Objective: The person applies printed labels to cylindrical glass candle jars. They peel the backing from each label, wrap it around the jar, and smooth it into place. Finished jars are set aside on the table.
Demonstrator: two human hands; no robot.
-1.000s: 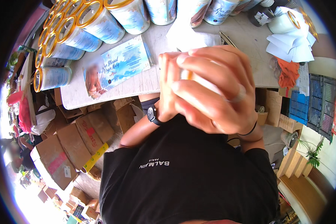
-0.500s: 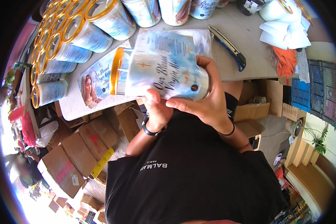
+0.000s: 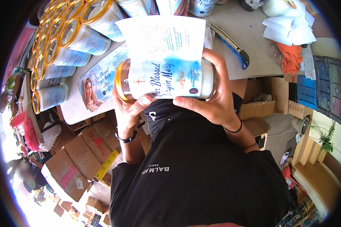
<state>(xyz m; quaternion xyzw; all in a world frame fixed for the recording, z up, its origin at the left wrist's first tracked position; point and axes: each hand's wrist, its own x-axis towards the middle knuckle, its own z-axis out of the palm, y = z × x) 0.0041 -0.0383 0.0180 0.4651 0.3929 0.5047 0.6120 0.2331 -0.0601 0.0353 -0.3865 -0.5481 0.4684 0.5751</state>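
A glass candle jar (image 3: 207, 82) with white wax and a gold rim lies sideways between my hands, above the table's near edge. My left hand (image 3: 128, 111) grips its rimmed end, the thumb on the near side. Round the base end curls my right hand (image 3: 216, 104), thumb against the lower edge of the label. The blue-and-white printed label (image 3: 166, 56) lies along the jar's near side, while its far part stands away as a loose flap. On the table to the left lies another flat printed label (image 3: 98, 87) with a picture of a veiled woman.
Several labelled jars (image 3: 79, 36) with gold rims are stacked at the far left. A utility knife (image 3: 229, 45) lies right of my hands. Beyond it are white papers (image 3: 290, 30) and an orange cloth (image 3: 290, 56). Cardboard boxes (image 3: 77, 155) stand below the table at left.
My left hand has moved from the jar's near side to its gold-rimmed end. The jar has turned, and the label's far part now shows as a raised flap.
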